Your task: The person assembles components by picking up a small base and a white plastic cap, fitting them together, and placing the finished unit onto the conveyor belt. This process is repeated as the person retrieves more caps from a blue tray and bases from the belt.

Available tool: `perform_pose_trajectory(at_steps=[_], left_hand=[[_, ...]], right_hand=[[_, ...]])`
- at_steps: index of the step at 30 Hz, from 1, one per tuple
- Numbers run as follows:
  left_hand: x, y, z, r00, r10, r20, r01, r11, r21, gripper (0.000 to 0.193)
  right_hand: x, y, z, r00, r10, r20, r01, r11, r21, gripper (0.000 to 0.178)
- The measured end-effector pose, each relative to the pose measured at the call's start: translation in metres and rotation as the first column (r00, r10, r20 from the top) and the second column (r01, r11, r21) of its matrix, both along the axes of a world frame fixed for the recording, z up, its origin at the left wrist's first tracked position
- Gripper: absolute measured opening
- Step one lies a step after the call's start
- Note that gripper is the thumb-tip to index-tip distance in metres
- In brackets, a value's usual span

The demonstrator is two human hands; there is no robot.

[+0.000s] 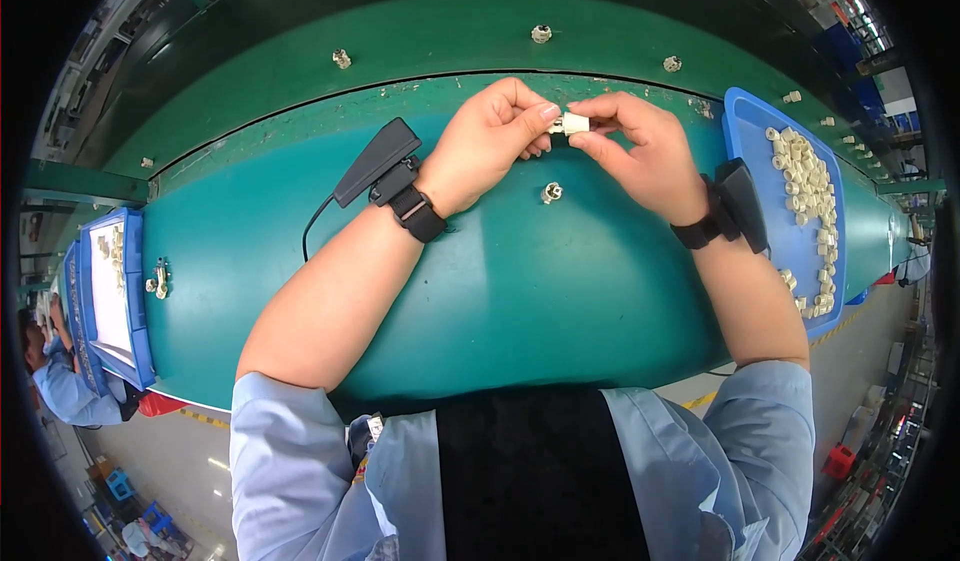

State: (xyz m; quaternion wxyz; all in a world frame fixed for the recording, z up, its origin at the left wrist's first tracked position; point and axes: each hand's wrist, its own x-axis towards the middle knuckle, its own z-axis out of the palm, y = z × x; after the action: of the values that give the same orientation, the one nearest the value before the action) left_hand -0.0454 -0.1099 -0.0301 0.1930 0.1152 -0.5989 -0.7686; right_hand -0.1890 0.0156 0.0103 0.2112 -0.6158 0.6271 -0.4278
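Above the green bench top, my two hands meet over a small part. My right hand (640, 146) pinches a cream, cup-shaped plastic sleeve (575, 123) between thumb and fingertips. My left hand (497, 141) is closed at the sleeve's left end, its thumb and forefinger on a small pale piece with a metallic glint (557, 126); the fingers partly cover it. Whether the two pieces are joined I cannot tell. Just below the hands, a small cream-and-metal fitting (551, 193) rests on the bench. Each wrist wears a black strap with a black device.
To the right stands a blue tray (737, 151) with many cream sleeves (805, 176). At the left are a blue bin (140, 326) and some small metal parts (161, 279). Several fittings (541, 34) lie spaced along the green strip behind. A person in blue (65, 386) works far left.
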Motion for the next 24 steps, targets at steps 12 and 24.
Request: perform_pose_trajectory(at_steps=[12, 24], left_hand=[[-0.005, -0.002, -0.003, 0.993, -0.068, -0.095, 0.072, 0.997, 0.039, 0.022], [-0.004, -0.005, 0.0, 0.996, -0.064, -0.059, 0.063, 0.998, -0.017, 0.032]], right_hand=[[0.009, -0.005, 0.008, 0.982, -0.004, -0.187, -0.004, 0.999, -0.043, 0.02], [-0.17, -0.079, 0.021, 0.659, -0.244, -0.712, 0.491, 0.856, 0.161, 0.029]])
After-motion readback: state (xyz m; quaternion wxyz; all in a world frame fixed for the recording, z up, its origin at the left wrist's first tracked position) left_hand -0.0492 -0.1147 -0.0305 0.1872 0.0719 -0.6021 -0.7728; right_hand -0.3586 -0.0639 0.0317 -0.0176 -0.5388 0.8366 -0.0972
